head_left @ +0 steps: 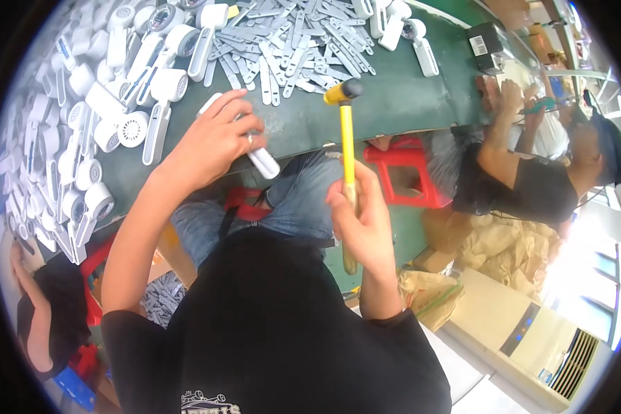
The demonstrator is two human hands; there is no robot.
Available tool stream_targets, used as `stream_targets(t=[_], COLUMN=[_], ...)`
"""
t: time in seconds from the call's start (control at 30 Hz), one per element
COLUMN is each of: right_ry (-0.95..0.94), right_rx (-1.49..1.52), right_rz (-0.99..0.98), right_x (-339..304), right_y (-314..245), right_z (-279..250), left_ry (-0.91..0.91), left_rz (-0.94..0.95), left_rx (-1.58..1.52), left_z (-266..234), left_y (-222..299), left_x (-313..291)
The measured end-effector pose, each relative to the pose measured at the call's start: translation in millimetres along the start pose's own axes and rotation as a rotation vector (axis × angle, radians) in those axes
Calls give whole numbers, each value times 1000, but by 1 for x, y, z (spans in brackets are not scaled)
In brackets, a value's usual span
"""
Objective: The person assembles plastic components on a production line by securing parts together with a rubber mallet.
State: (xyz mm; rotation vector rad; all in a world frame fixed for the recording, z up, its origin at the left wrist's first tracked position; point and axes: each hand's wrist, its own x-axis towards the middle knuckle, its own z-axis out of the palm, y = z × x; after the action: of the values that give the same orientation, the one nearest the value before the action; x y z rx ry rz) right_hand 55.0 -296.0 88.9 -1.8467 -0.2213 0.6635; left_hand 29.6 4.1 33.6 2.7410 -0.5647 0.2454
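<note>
My left hand (pixel 217 141) is closed over a white handheld fan (pixel 263 163) at the near edge of the green table. One rounded end of the fan sticks out past my fingers toward my lap; most of it is hidden under my palm. In my right hand (pixel 363 214) is a mallet (pixel 347 134) with a yellow handle, gripped low on its brown lower part. Its yellow and black head points up, above the table edge. Grey flat strips (pixel 290 48) lie in a loose heap beyond my hands.
Many white handheld fans (pixel 132 129) pile up on the left of the green table (pixel 407 90). A co-worker (pixel 524 169) sits at the right, beside a red stool (pixel 403 172). Another person (pixel 48 310) is at the lower left. A small black box (pixel 486 45) stands far right.
</note>
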Motion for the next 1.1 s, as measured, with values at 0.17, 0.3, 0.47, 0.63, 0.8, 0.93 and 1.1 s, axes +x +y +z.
stream_targets(t=[0.17,0.3,0.47,0.63,0.8,0.93,1.1], right_ry=[-63,-144,-239,-199,-177,-146,-164], right_rx=[346,163,94,-143,-233,-364,-334], right_rz=[-125,-41,-234,-11,-120,-146,-89], right_x=[-9,-5,-13,2,-5,12,13], right_y=[-2,13,2,-2,-14,9,-10], right_z=[8,20,28,44,51,69,64], left_ry=[191,456,653,652,609,622,619], left_rz=[-284,-593,-419,-394,-409,-414,-447], left_rx=[54,-5,58,-21,-87,-102,-127], left_z=[-4,29,41,43,44,45,45], left_y=[3,51,18,1,1,-1,-1], left_x=[-63,-78,-90,-75,-78,-75,-77])
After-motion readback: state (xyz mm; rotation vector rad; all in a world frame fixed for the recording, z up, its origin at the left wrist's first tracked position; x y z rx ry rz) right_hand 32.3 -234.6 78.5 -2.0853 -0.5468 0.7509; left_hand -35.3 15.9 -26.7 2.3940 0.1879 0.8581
